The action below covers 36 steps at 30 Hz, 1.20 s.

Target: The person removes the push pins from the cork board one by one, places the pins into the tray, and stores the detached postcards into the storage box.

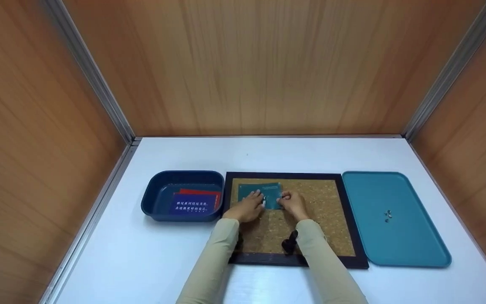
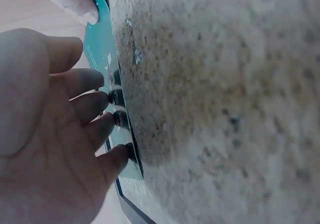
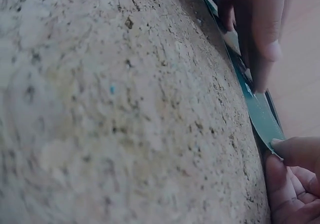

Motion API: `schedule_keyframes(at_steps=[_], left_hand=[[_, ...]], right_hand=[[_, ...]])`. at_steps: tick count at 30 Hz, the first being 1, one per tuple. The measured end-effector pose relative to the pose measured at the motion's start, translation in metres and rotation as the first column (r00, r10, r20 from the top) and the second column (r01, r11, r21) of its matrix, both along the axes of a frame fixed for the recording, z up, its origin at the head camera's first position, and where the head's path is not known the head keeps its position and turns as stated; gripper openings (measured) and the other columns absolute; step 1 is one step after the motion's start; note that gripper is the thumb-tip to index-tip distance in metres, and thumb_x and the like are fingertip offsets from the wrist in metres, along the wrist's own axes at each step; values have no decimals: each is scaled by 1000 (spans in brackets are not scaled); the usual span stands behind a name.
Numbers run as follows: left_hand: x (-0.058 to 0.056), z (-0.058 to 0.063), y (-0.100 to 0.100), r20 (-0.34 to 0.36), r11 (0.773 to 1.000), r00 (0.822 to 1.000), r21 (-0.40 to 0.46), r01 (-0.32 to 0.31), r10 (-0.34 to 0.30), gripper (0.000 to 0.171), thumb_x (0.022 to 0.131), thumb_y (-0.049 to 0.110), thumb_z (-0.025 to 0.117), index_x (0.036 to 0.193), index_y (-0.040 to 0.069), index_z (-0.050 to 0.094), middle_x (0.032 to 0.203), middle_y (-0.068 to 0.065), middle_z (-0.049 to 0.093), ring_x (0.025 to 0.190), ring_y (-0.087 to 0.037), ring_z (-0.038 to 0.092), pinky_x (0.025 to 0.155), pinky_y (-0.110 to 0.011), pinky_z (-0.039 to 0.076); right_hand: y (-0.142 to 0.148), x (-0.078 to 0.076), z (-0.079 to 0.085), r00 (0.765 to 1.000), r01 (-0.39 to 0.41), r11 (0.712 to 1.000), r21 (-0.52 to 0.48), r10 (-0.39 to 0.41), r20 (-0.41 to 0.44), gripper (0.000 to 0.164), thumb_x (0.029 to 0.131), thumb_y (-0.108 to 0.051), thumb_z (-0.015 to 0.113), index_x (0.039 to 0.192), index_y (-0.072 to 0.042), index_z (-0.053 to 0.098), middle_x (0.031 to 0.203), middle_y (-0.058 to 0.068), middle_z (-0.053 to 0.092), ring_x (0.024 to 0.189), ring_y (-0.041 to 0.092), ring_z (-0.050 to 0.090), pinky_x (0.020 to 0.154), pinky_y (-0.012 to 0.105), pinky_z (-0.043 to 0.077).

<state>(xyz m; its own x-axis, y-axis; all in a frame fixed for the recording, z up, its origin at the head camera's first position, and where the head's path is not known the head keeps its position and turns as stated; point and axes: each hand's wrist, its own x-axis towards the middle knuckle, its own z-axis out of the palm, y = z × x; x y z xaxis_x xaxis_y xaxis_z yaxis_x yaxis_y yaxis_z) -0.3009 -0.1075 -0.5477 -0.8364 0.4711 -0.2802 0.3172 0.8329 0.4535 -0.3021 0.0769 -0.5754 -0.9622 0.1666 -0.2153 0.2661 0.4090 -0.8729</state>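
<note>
A green card (image 1: 273, 192) with fine white print lies on the upper left part of a cork board (image 1: 323, 223) in a dark frame. My left hand (image 1: 248, 207) rests on the card, its fingertips pressing the card's face in the left wrist view. At the card's right edge, my right hand (image 1: 294, 205) pinches it between thumb and finger. That edge bends up off the cork in the right wrist view, where the thumb lies on the card (image 3: 262, 116) and a finger sits beneath.
Left of the board stands a navy bin (image 1: 149, 202) holding a blue card (image 1: 192, 202) with white writing over a red card (image 1: 218, 199). On the right, a teal tray (image 1: 407, 242) carries several tiny metallic pieces (image 1: 388, 215). Wooden panels (image 1: 268, 76) enclose the white table (image 1: 175, 253).
</note>
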Motion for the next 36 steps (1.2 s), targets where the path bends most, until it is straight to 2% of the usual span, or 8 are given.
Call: schedule_keyframes(at_steps=[6, 12, 17, 22, 29, 36], left_hand=[[3, 8, -12, -45, 995, 998, 91, -29, 33, 52, 104, 32, 39, 152, 13, 30, 160, -7, 21, 148, -27, 18, 119, -47, 23], [3, 14, -19, -104, 985, 994, 173, -26, 44, 50, 104, 32, 41, 151, 15, 33, 159, -8, 27, 145, -27, 27, 116, -48, 29], [2, 19, -29, -151, 976, 987, 218, -25, 59, 50, 105, 33, 39, 152, 19, 30, 158, -8, 27, 146, -27, 26, 117, -47, 27], [-2, 24, -44, -225, 971, 971, 239, -28, 84, 50, 104, 30, 40, 151, 18, 31, 157, -8, 30, 145, -30, 27, 118, -47, 25], [-4, 32, -70, -224, 949, 957, 293, -116, 186, 49, 104, 31, 42, 151, 20, 33, 157, -6, 30, 146, -27, 25, 118, -49, 24], [-4, 34, -95, -252, 930, 940, 341, -138, 232, 48, 104, 29, 40, 150, 16, 33, 155, -6, 35, 145, -32, 28, 119, -48, 23]], right_hand=[[-2, 0, 2, 1000, 1, 1000, -14, -1, -1, 20, 89, -6, 64, 107, 2, 63, 86, 4, 58, 78, 14, 55, 63, 23, 47], [0, -1, -1, 1000, -1, 1000, -8, 1, 8, 19, 89, -7, 64, 106, 2, 63, 86, 5, 58, 78, 14, 55, 63, 23, 48], [0, -1, -1, 1000, -1, 1000, 1, 1, 3, 20, 89, -8, 65, 106, 1, 64, 88, 6, 60, 79, 15, 57, 66, 25, 49], [-1, -2, 1, 1000, 4, 1000, -11, -3, 9, 20, 89, -8, 65, 106, 1, 64, 87, 5, 60, 77, 14, 56, 65, 24, 48], [0, -2, 1, 1000, 10, 1000, -2, -10, 13, 20, 89, -9, 65, 107, -1, 64, 89, 6, 61, 79, 15, 57, 66, 25, 49], [0, -1, 0, 1000, 11, 1000, -6, -11, 23, 21, 90, -9, 64, 109, 0, 64, 90, 6, 61, 81, 15, 57, 67, 25, 49]])
